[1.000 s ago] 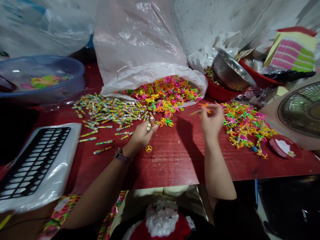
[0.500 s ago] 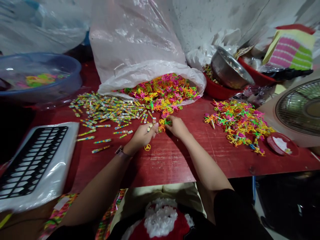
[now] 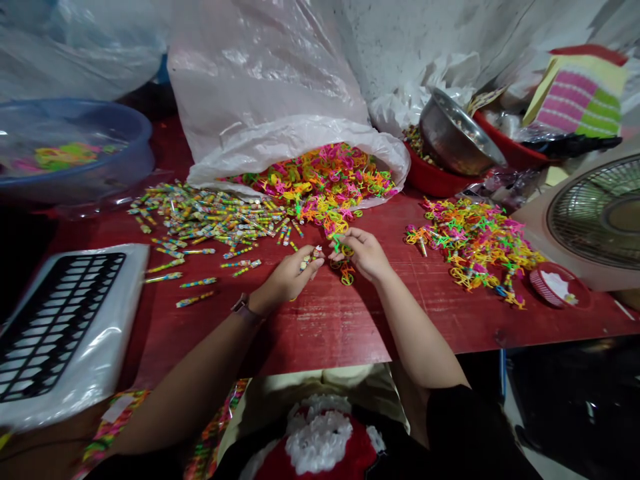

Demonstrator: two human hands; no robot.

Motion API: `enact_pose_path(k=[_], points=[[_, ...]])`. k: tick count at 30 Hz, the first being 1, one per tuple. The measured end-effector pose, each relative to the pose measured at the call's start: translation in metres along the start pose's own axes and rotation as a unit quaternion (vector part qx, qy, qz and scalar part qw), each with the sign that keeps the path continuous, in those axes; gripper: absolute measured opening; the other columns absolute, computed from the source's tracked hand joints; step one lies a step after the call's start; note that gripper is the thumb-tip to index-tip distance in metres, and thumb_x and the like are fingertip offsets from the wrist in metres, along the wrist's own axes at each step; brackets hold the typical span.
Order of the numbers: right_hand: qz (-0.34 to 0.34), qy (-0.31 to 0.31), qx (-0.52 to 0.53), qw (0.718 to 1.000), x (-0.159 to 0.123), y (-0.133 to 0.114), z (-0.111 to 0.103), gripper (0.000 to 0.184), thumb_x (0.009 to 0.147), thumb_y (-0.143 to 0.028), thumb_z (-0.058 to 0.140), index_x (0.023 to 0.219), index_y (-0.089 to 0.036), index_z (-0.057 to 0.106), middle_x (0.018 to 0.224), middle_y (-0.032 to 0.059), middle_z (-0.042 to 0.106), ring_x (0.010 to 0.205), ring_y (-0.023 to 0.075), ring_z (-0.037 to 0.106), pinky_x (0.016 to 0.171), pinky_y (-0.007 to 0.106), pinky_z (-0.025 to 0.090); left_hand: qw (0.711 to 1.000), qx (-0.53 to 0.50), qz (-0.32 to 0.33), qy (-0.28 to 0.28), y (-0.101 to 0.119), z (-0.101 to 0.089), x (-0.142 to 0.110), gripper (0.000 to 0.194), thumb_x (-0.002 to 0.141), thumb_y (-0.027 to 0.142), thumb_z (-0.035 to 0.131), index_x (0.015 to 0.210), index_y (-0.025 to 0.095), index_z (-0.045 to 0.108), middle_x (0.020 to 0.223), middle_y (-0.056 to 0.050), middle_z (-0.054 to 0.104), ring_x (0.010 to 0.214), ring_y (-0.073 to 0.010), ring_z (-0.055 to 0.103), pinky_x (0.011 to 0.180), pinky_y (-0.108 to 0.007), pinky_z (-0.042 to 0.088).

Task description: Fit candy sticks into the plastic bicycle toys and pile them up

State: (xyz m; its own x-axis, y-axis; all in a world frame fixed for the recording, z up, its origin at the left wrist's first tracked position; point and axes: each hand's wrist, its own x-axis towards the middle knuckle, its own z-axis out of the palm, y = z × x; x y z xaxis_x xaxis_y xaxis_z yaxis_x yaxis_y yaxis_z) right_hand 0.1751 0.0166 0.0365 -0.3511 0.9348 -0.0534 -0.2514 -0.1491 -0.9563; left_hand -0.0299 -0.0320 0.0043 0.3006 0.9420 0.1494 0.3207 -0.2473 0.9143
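Over the middle of the red table (image 3: 320,333), my left hand (image 3: 287,277) is closed around several candy sticks in printed clear wrappers (image 3: 316,252), their ends poking out by the thumb. My right hand (image 3: 367,255) meets it from the right, fingertips pinching a small green plastic toy (image 3: 337,244) close to the candy ends. Orange and yellow spoked plastic toys (image 3: 346,273) lie just under those fingers. Beyond my left hand spreads a heap of wrapped candy sticks (image 3: 210,217). A heap of colourful toys, some with candy sticks attached (image 3: 480,250), lies to the right.
A white plastic bag (image 3: 260,143) spills loose plastic toys (image 3: 330,183) at the back. A blue basin (image 3: 125,170) and an abacus (image 3: 60,320) on plastic film stand left. Right are a steel bowl (image 3: 457,130), a fan (image 3: 600,213) and a small red basket (image 3: 547,287).
My right hand came from the right-hand heap to my left hand and now holds a green toy. An orange toy with a candy stick was let go on that heap.
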Motion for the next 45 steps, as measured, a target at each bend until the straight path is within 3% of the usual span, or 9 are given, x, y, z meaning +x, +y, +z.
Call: enact_pose_path(k=[7,10,13,15,18,24,33,40,45], points=[[-0.031,-0.036,-0.053,0.997,-0.002,0.015,0.016,0.039,0.077,-0.054,0.084,0.085,-0.019,0.067,0.07,-0.0041,0.062,0.057,0.0084,0.052,0.054,0.022,0.045,1.0,0.01,0.014,-0.022,0.005,-0.002,-0.002,0.038,0.104,0.051,0.046,0.099,0.018,0.063,0.068,0.003,0.054,0.062,-0.0122,0.049,0.062,-0.025,0.038],[-0.033,0.0,-0.076,0.997,-0.002,0.015,0.017,0.05,0.069,-0.054,0.089,0.098,-0.023,0.064,0.076,-0.004,0.065,0.059,0.0105,0.054,0.053,0.023,0.045,1.0,0.014,0.017,-0.019,0.005,-0.001,-0.003,0.039,0.104,0.051,0.046,0.101,0.017,0.065,0.069,0.003,0.055,0.063,-0.0121,0.048,0.063,-0.025,0.037],[-0.093,0.048,-0.151,0.983,-0.006,0.015,0.023,0.043,0.076,-0.058,0.083,0.093,-0.023,0.065,0.083,-0.0004,0.069,0.069,0.0142,0.06,0.061,0.026,0.049,1.0,0.01,0.009,-0.004,0.003,0.0,-0.002,0.038,0.103,0.05,0.047,0.104,0.016,0.065,0.071,0.003,0.056,0.063,-0.0121,0.047,0.062,-0.025,0.036],[-0.146,0.042,-0.216,0.964,-0.011,0.014,0.027,0.038,0.088,-0.06,0.07,0.089,-0.022,0.07,0.09,0.0038,0.072,0.082,0.0178,0.065,0.072,0.029,0.052,1.0,0.003,0.007,0.02,0.001,0.001,-0.001,0.036,0.103,0.049,0.049,0.098,0.016,0.064,0.072,0.002,0.057,0.065,-0.0122,0.048,0.062,-0.025,0.036],[-0.189,0.011,-0.277,0.942,-0.017,0.01,0.029,0.036,0.085,-0.056,0.076,0.098,-0.022,0.074,0.098,0.0051,0.075,0.091,0.0206,0.067,0.083,0.033,0.052,0.999,-0.018,0.015,0.038,0.002,0.0,0.0,0.033,0.101,0.046,0.052,0.094,0.016,0.062,0.077,0.0,0.06,0.069,-0.0128,0.051,0.064,-0.025,0.038],[-0.15,0.047,-0.119,0.98,-0.011,0.006,0.022,0.037,0.081,-0.055,0.08,0.092,-0.022,0.069,0.086,0.0017,0.072,0.079,0.0172,0.065,0.078,0.031,0.052,0.999,-0.035,0.004,0.021,0.005,0.001,-0.003,0.036,0.103,0.048,0.05,0.102,0.015,0.065,0.074,0.001,0.059,0.064,-0.0122,0.047,0.061,-0.025,0.038],[-0.017,-0.05,0.013,0.999,-0.012,0.009,0.026,0.04,0.074,-0.052,0.087,0.087,-0.019,0.069,0.074,-0.0008,0.066,0.064,0.0131,0.058,0.066,0.028,0.049,0.994,-0.104,0.005,-0.035,0.004,0.0,-0.005,0.037,0.1,0.05,0.054,0.094,0.015,0.066,0.072,0.001,0.056,0.061,-0.0108,0.045,0.059,-0.024,0.038],[0.003,-0.075,0.028,0.997,-0.014,0.005,0.027,0.037,0.075,-0.049,0.087,0.086,-0.017,0.071,0.071,-0.0006,0.065,0.062,0.0109,0.055,0.06,0.025,0.044,0.991,-0.126,0.005,-0.045,0.011,-0.001,-0.006,0.036,0.098,0.051,0.059,0.094,0.015,0.063,0.068,0.003,0.05,0.058,-0.0097,0.041,0.056,-0.024,0.036],[-0.034,-0.022,-0.002,0.999,-0.008,0.025,0.032,0.047,0.073,-0.06,0.086,0.084,-0.019,0.066,0.069,-0.0018,0.063,0.061,0.0116,0.054,0.062,0.026,0.045,0.995,-0.101,0.004,-0.014,0.004,0.001,-0.006,0.038,0.099,0.051,0.054,0.093,0.014,0.062,0.069,0.002,0.052,0.059,-0.0105,0.043,0.057,-0.025,0.036]])
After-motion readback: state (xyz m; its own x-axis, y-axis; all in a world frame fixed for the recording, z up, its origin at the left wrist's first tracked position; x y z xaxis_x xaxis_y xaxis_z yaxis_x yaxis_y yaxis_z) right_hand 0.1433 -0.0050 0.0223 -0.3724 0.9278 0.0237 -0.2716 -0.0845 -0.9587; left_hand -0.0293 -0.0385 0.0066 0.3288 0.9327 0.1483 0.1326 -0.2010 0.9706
